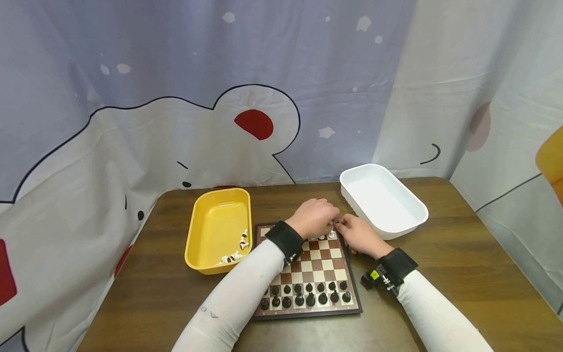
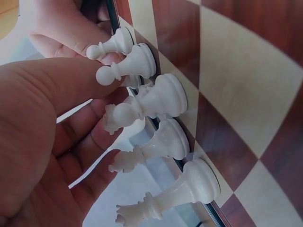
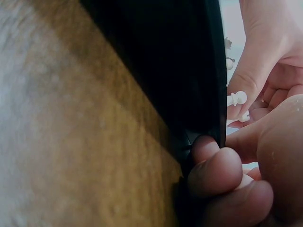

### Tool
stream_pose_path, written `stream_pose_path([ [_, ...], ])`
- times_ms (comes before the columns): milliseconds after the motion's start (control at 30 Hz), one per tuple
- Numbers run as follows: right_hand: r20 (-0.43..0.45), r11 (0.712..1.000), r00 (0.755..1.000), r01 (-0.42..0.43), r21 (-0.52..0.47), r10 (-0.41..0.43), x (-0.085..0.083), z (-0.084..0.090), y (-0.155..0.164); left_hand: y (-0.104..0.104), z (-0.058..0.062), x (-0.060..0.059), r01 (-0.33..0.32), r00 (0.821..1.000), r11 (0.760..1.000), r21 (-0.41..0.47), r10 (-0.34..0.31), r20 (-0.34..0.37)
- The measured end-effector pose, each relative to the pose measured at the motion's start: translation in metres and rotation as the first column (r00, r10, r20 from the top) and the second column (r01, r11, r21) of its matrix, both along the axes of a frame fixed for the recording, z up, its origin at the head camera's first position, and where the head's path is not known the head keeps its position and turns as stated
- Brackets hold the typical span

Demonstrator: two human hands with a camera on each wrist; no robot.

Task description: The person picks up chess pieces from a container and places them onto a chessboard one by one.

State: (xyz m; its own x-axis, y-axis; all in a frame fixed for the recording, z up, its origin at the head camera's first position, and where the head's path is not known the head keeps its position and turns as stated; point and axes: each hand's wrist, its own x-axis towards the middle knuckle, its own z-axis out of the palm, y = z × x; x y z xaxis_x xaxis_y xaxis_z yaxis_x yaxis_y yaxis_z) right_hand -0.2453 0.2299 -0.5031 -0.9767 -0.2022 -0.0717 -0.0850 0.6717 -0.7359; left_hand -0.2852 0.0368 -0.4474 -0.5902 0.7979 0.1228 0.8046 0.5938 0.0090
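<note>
A chessboard [image 1: 323, 266] lies on the table with black pieces [image 1: 308, 293] on its two near rows. At the far edge stand several white pieces [image 2: 161, 101] in a row. My left hand [image 1: 314, 218] curls over them, its fingers [image 2: 90, 146] cupped behind the row and its thumb against a white pawn [image 2: 128, 66]. My right hand [image 1: 360, 235] is at the board's far right corner, with its fingertips [image 3: 210, 163] curled against the black board rim [image 3: 189, 71]. The two hands almost touch.
A yellow tray [image 1: 217, 230] left of the board holds a few white pieces [image 1: 237, 249] in its near right corner. A white tray [image 1: 382, 203] stands at the board's far right, just beyond my right hand. A curtain hangs behind the table.
</note>
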Motion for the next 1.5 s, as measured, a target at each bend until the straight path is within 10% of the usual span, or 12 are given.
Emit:
stream_pose_path([
  [867, 0.001, 1.000, 1.000, -0.005, 0.008, 0.005, 0.001, 0.001, -0.001, -0.008, 0.010, 0.001, -0.011, 1.000, 0.999, 0.052, 0.010, 0.011],
  [1500, 0.014, 1.000, 1.000, 0.007, 0.011, -0.007, 0.000, -0.001, -0.001, -0.102, 0.047, 0.004, -0.243, 0.962, 0.923, 0.298, 0.189, 0.198],
])
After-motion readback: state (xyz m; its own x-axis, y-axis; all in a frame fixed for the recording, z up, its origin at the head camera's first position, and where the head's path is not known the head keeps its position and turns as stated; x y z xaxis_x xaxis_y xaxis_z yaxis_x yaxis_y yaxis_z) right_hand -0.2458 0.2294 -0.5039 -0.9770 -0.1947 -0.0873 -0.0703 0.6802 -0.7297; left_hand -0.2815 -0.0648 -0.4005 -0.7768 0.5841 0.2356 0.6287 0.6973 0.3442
